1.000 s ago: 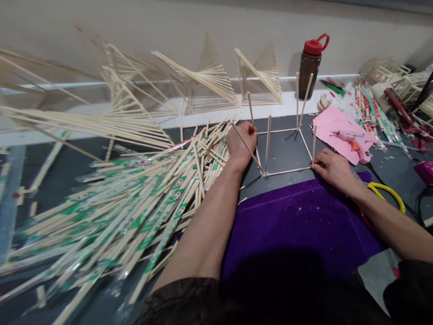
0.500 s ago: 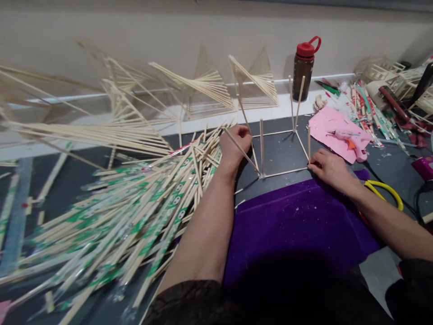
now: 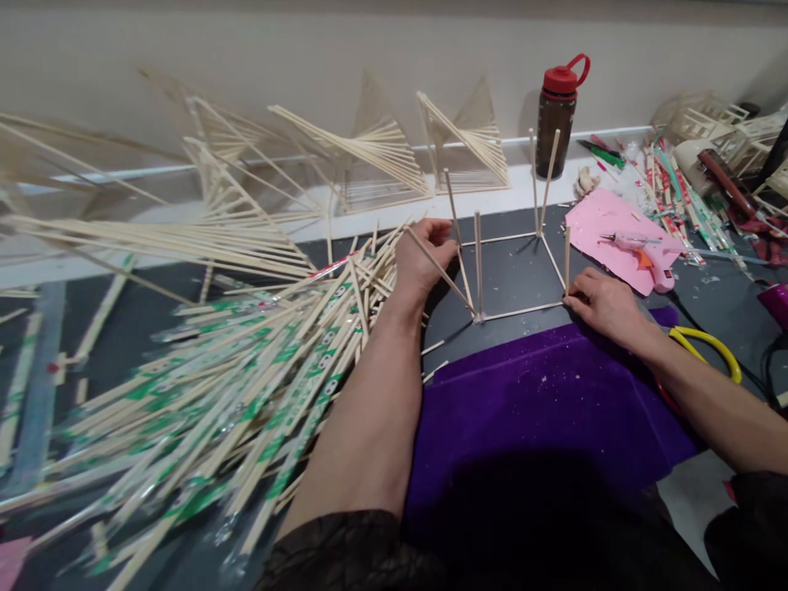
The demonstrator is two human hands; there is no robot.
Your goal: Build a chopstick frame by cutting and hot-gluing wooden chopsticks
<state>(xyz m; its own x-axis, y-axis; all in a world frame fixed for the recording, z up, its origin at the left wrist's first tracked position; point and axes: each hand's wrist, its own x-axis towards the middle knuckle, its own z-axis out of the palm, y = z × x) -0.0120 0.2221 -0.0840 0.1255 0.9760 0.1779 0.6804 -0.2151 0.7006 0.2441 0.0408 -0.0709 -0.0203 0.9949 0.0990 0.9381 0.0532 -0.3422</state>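
Observation:
A square frame of thin wooden sticks (image 3: 523,312) lies on the dark table, with more sticks standing up at its corners, some leaning. My left hand (image 3: 423,258) is beside its far left corner, fingers apart, the thumb close to the foot of the upright stick (image 3: 451,201); whether they touch is hard to tell. At the near right corner, my right hand (image 3: 600,302) pinches the foot of a short upright stick (image 3: 567,254) where it meets the frame. A leaning stick (image 3: 437,261) crosses in front of my left hand.
Wrapped chopsticks (image 3: 271,386) pile up to the left. Twisted stick models (image 3: 382,164) stand along the wall near a red-lidded bottle (image 3: 556,123). A glue gun (image 3: 646,254) rests on pink foam (image 3: 594,217). Purple cloth (image 3: 523,410) and yellow-handled scissors (image 3: 707,349) lie nearby.
My left fingers have opened a little and moved off the far left stick, which now leans less. My right hand keeps its pinch at the near right corner. The view has shifted slightly.

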